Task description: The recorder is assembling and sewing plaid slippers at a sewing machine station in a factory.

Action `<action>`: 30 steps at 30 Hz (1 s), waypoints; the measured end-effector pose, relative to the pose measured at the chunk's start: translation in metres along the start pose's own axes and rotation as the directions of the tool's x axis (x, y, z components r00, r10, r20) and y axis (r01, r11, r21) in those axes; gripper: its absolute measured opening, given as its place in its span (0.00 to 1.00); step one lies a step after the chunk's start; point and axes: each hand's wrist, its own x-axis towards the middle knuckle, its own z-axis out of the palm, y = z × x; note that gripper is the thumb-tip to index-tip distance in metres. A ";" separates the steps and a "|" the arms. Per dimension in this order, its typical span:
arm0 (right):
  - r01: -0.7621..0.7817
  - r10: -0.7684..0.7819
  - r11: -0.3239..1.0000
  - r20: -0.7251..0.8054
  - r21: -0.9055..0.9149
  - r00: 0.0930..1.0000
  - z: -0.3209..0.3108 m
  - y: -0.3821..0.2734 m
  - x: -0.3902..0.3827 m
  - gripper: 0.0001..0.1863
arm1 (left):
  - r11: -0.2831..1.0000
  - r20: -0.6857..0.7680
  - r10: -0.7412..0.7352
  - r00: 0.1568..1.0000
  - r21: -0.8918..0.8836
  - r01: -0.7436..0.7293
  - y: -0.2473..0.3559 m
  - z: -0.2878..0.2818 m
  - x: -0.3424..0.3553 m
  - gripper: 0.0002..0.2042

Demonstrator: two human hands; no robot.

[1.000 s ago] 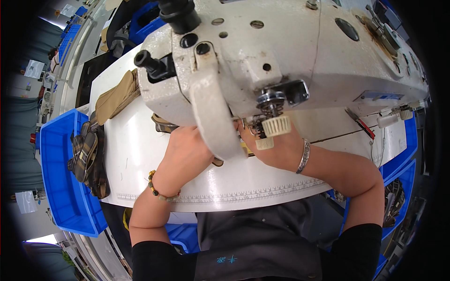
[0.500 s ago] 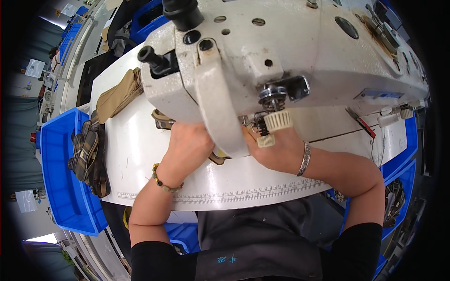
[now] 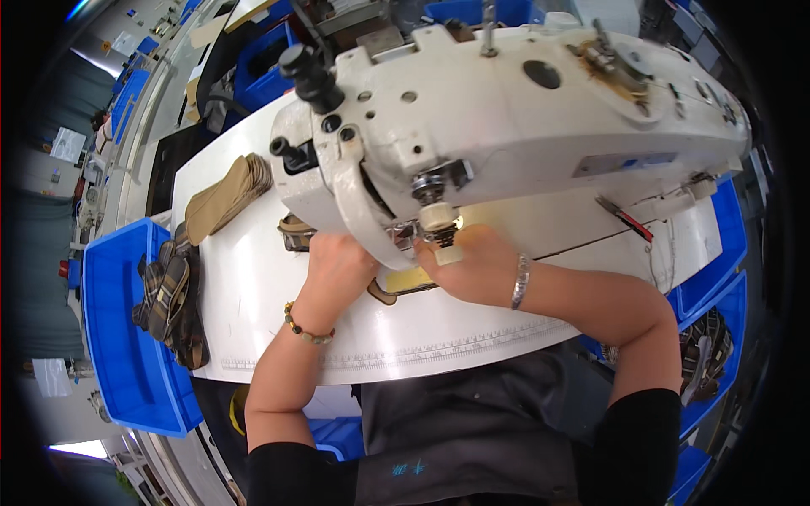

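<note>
White worktable (image 3: 261,316), glossy and ruled along its near edge, gives cloth a smooth surface beneath the sewing machine (image 3: 515,118). Left hand (image 3: 339,270) and right hand (image 3: 474,268) lie on either side of the needle area, probably to steady the work from both sides. Between them, a tan-edged fabric piece (image 3: 382,294) shows just below the machine head. Fingertips are largely hidden there, so I cannot tell whether either hand is pinching or merely pressing. Tan panels (image 3: 228,198) sit stacked at left, seemingly within reach; plaid pieces (image 3: 173,295) drape over the blue bin (image 3: 126,354). Red-handled snips (image 3: 629,221) rest at right, away from both hands.
</note>
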 end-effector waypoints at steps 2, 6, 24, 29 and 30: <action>0.051 -0.043 0.997 0.129 -0.062 0.991 -0.009 -0.003 0.005 0.06 | 1.000 -0.020 0.006 1.000 -0.005 -0.006 -0.006 0.002 -0.006 0.06; -0.145 0.135 0.989 0.184 0.039 0.974 -0.004 -0.009 0.007 0.08 | 0.994 -0.063 0.078 0.995 0.079 -0.073 0.015 -0.014 -0.007 0.07; -0.471 0.935 0.347 -0.258 0.811 0.245 -0.227 -0.107 -0.331 0.17 | 0.968 -0.203 0.223 0.953 -0.070 -0.242 0.065 -0.053 -0.067 0.10; -0.986 0.684 -0.123 -0.730 -0.108 -0.005 -0.251 -0.120 -0.434 0.18 | 0.995 -0.212 -0.088 0.973 0.037 0.098 -0.004 -0.071 -0.082 0.08; -0.999 0.632 0.014 -0.774 -0.042 0.041 -0.244 -0.119 -0.436 0.16 | 0.983 -0.215 -0.179 0.960 -0.007 0.181 -0.015 -0.072 -0.080 0.09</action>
